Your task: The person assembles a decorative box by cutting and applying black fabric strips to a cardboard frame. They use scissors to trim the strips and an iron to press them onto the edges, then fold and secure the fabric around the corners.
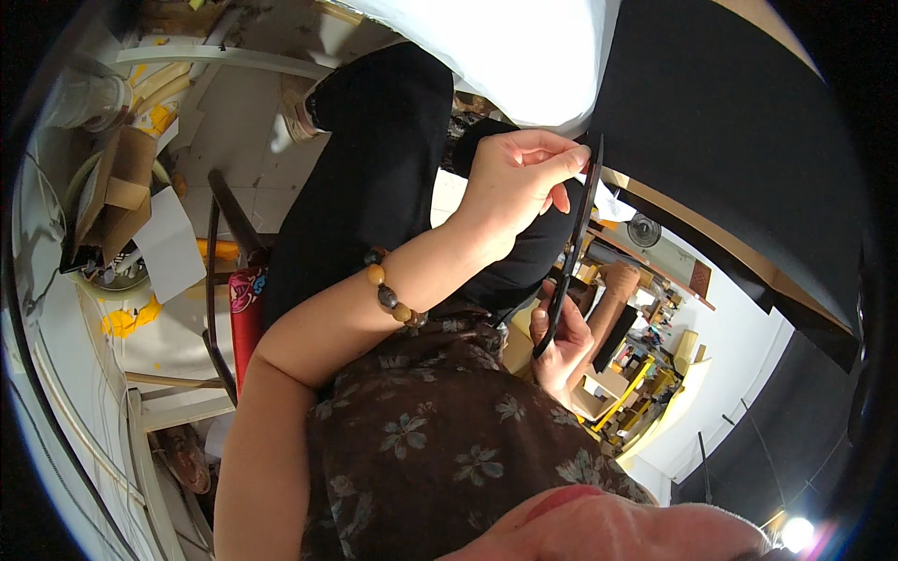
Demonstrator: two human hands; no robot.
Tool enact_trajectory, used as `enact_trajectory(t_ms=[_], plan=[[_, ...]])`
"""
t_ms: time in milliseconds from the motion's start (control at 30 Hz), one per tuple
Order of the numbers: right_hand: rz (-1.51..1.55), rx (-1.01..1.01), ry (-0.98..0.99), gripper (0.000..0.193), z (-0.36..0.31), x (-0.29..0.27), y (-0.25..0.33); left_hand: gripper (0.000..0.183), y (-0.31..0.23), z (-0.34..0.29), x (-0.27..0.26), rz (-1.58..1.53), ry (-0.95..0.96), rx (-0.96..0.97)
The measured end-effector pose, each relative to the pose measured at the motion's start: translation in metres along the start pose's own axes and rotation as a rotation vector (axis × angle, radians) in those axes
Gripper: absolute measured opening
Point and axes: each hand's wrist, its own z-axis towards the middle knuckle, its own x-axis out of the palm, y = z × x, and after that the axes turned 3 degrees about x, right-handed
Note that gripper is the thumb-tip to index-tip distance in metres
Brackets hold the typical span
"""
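My left hand, with a beaded bracelet on its wrist, is raised in front of my knees. Its thumb and forefinger press together beside the tip of a long, dark, narrow tool. Seen edge-on, this tool looks like scissors with black handles. Lower and to the right, my right hand is closed round the handle end. Whatever the left fingertips pinch is too small and hidden to name. A bright white sheet hangs just above the left hand.
A large black panel with a brown edge fills the upper right. On the left stand a round bin with cardboard in it and a chair with a red cover. Cluttered yellow shelves and a bright lamp appear at right.
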Motion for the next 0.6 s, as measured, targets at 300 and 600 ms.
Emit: enact_trajectory(t_ms=[300,600], plan=[[0.056,-0.022,-0.004,0.038,-0.002,0.000,-0.008,0.016,0.004,-0.001,-0.001,-0.010,-0.002,-0.003],[0.041,0.024,0.006,0.036,-0.002,-0.004,-0.010,0.016,0.004,-0.001,-0.002,0.005,0.009,0.009]])
